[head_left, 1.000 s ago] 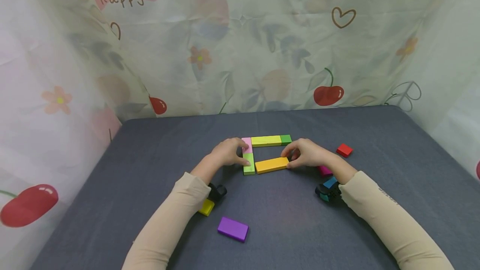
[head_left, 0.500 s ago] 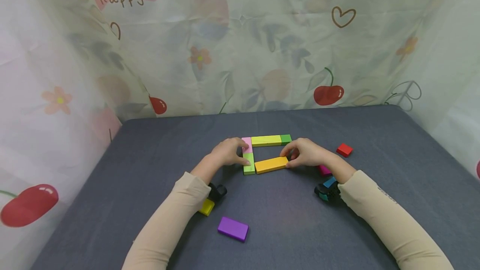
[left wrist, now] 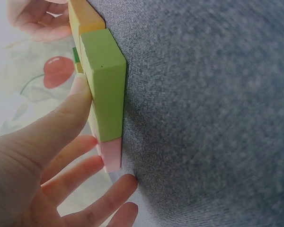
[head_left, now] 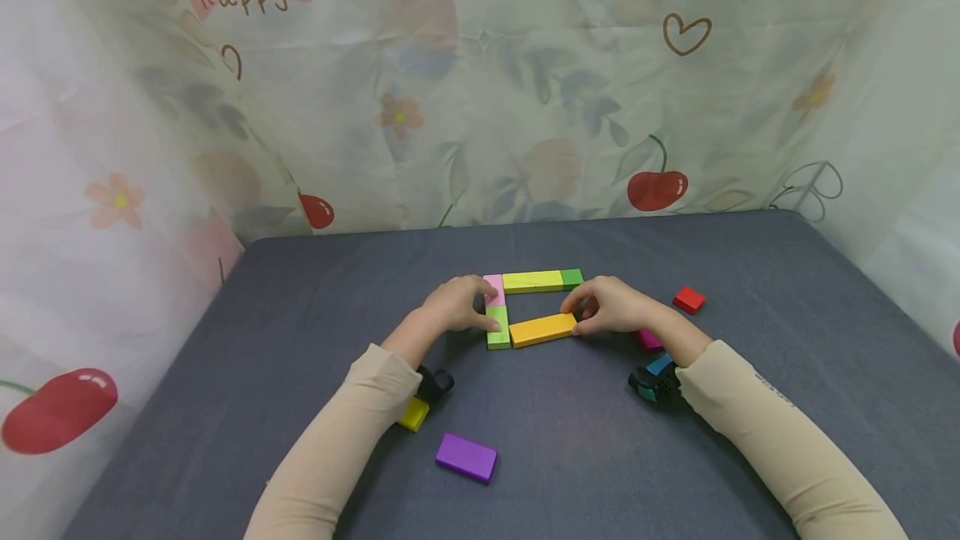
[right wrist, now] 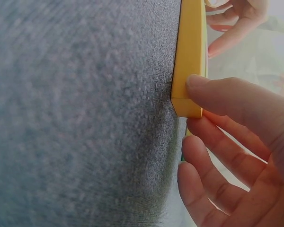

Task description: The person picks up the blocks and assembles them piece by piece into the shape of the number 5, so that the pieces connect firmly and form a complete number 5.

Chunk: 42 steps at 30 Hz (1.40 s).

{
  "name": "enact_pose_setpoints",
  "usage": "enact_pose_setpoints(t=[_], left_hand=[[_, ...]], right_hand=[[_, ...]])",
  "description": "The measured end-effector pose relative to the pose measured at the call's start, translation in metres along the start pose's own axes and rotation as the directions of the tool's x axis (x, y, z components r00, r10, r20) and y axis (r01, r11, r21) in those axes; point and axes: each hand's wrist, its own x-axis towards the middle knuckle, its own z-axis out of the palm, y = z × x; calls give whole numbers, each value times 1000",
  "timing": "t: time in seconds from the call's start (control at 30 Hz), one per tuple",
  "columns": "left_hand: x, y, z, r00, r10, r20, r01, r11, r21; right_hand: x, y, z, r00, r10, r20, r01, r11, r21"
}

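An orange block (head_left: 543,330) lies on the dark cloth. My right hand (head_left: 618,304) pinches its right end; in the right wrist view the thumb is on the orange block's near side (right wrist: 188,56), the other fingers behind and below. My left hand (head_left: 453,304) rests on the left side of the layout, thumb on the light green block (left wrist: 106,85) and fingertips on the pink block (left wrist: 111,153), its fingers extended. Light green and pink meet end to end. A yellow-green block (head_left: 532,282) and a dark green block (head_left: 572,279) form the far side.
A purple block (head_left: 467,457) lies in front, with a yellow block (head_left: 414,414) partly under the left forearm. By the right arm are a red block (head_left: 689,300), a magenta block (head_left: 649,341) and a blue block (head_left: 661,365). A printed curtain (head_left: 480,90) hangs behind the table.
The right hand and the orange block's right end have shifted very slightly left. The left hand stays in place.
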Motion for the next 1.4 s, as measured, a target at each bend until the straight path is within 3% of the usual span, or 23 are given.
enact_pose_setpoints(t=[0.93,1.4], left_hand=[[-2,0,0,1000,22,-11,-22,1000,6],[-2,-1,0,999,32,-13,-32,999,8]], right_hand=[[0,2,3,1000,-16,-20,16,1000,5],[-8,4,-9,1000,13,-20,-12,998,65]])
